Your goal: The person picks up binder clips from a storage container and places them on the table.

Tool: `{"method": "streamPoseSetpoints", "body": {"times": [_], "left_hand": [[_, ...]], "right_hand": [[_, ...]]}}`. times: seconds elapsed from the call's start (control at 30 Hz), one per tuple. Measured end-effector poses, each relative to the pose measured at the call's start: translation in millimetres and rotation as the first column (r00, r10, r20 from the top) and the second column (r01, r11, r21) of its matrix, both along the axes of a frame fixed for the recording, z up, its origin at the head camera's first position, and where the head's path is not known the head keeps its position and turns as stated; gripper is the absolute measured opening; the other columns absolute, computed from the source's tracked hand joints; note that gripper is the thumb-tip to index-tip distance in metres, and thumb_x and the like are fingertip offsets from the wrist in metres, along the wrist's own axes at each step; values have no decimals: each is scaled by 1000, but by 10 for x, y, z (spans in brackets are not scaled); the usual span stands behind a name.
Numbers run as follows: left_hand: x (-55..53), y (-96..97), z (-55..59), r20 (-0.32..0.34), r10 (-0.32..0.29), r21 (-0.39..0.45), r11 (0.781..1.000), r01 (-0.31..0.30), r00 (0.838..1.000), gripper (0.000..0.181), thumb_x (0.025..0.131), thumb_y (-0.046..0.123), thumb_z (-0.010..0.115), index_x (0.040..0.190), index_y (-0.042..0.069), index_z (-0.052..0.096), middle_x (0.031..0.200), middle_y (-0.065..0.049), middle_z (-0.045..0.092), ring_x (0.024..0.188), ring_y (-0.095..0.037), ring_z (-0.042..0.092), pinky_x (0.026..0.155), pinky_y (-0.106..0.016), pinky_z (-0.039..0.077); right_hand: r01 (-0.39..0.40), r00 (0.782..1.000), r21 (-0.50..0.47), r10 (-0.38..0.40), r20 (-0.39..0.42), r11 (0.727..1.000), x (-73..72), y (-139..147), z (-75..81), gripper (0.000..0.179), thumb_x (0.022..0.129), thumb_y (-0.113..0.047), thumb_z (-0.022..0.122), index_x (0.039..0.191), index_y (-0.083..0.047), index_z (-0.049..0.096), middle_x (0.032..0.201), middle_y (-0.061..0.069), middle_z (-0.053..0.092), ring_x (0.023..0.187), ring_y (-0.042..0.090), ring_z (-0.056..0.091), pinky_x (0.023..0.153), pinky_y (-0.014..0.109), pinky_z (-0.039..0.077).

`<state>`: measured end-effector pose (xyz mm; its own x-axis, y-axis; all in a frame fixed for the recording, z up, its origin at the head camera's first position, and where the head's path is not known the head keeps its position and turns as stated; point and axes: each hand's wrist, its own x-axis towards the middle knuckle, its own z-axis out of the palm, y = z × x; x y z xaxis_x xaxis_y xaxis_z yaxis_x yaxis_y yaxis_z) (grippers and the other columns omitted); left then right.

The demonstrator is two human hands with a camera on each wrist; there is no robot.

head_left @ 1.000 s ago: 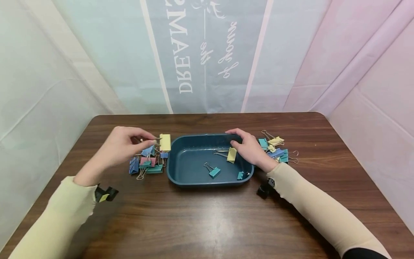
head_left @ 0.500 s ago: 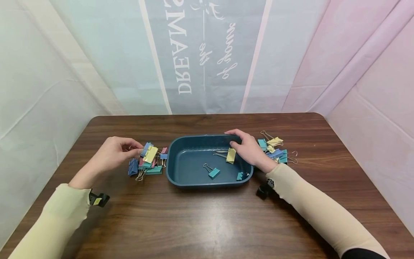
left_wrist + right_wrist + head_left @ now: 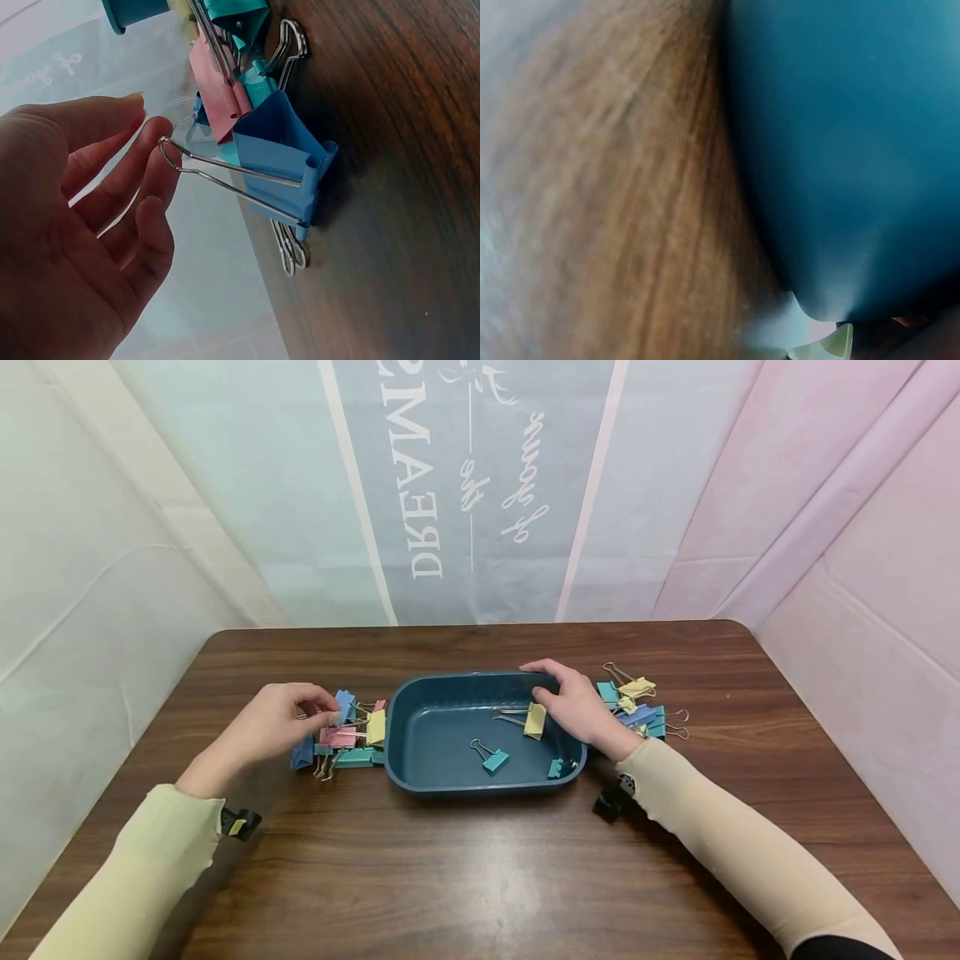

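Observation:
My left hand (image 3: pixel 281 718) is over the left pile of binder clips, fingers loosely bent and nothing visible between thumb and fingertips. In the left wrist view, a blue binder clip (image 3: pixel 277 157) has a wire handle that overlaps a fingertip; whether they touch I cannot tell. A pink binder clip (image 3: pixel 339 737) and a yellow binder clip (image 3: pixel 376 727) lie in this pile, the yellow one against the tray's left end. My right hand (image 3: pixel 573 702) grips the dark blue tray (image 3: pixel 450 790) at its right rim, thumb on the inner side.
Inside the tray lie a yellow binder clip (image 3: pixel 535 721), a teal binder clip (image 3: pixel 495 761) and a small teal piece (image 3: pixel 556 768) in the corner. Right of it is another pile with a blue clip (image 3: pixel 637 717). The brown table (image 3: pixel 480 877) ends at a printed curtain (image 3: pixel 480 527).
The left hand has moved left and down from beside the tray, and the yellow binder clip it held now lies on the left pile, out of its fingers. The right hand stays on the tray.

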<state>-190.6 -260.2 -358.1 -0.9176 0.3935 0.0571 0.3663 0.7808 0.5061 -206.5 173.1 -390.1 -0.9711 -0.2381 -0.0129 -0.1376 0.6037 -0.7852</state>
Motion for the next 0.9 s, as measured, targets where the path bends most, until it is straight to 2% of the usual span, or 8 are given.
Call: {"method": "streamPoseSetpoints", "body": {"times": [0.13, 0.33, 0.43, 0.53, 0.7, 0.8, 0.9], "left_hand": [[3, 5, 25, 8, 6, 23, 1000, -6, 1000, 8, 94, 19, 71, 98, 13, 73, 83, 0, 67, 69, -17, 61, 61, -34, 49], [2, 101, 90, 22, -24, 75, 997, 22, 999, 9, 95, 20, 71, 100, 13, 72, 85, -4, 68, 64, -18, 62, 60, -32, 49], [8, 221, 152, 21, -59, 100, 993, 56, 998, 9, 95, 20, 70, 100, 13, 73, 87, -6, 68, 65, -21, 62, 59, -31, 49], [15, 373, 223, -2, -112, 109, 988, 112, 994, 9, 95, 22, 70, 99, 15, 73, 86, -3, 68, 60, -20, 60, 56, -31, 49], [21, 666, 313, -24, -238, 142, 961, 239, 971, 5, 95, 21, 71, 99, 19, 73, 85, 4, 66, 50, -12, 55, 50, -30, 49], [6, 857, 303, -52, -314, 165, 934, 318, 948, 5, 93, 20, 73, 98, 20, 73, 84, 7, 66, 57, -9, 56, 52, -29, 48], [-18, 1039, 234, -73, -382, 179, 904, 389, 921, 7, 92, 21, 74, 99, 18, 73, 87, 11, 67, 71, -8, 57, 60, -28, 48]], "right_hand": [[0, 1000, -1, 0, 4, 1000, 2, -1, 6, 39, 102, -15, 54, 140, -26, 53, 136, 8, 53, 42, 21, 36, 47, 35, 39], [0, 1000, -1, 0, 8, 1000, 6, 3, 11, 39, 102, -15, 54, 140, -26, 53, 138, 7, 53, 43, 21, 36, 47, 35, 39], [1, 1000, -2, -1, 7, 1000, 6, 5, 12, 39, 102, -15, 54, 140, -27, 53, 138, 7, 52, 43, 21, 36, 47, 36, 39], [-1, 1000, -4, 1, 8, 1000, 7, 4, 16, 39, 102, -15, 54, 140, -26, 53, 137, 7, 53, 43, 21, 36, 47, 36, 39], [0, 1000, -7, 0, 9, 1000, 7, 5, 19, 39, 102, -15, 54, 139, -26, 54, 137, 7, 53, 43, 21, 35, 47, 35, 38], [1, 1000, -8, -1, 7, 1000, 8, 4, 22, 39, 102, -15, 54, 139, -25, 54, 138, 7, 53, 43, 21, 35, 47, 35, 39], [-1, 1000, -8, 1, 6, 1000, 9, -2, 26, 39, 102, -15, 54, 139, -25, 54, 138, 7, 52, 43, 21, 35, 47, 35, 39]]}}
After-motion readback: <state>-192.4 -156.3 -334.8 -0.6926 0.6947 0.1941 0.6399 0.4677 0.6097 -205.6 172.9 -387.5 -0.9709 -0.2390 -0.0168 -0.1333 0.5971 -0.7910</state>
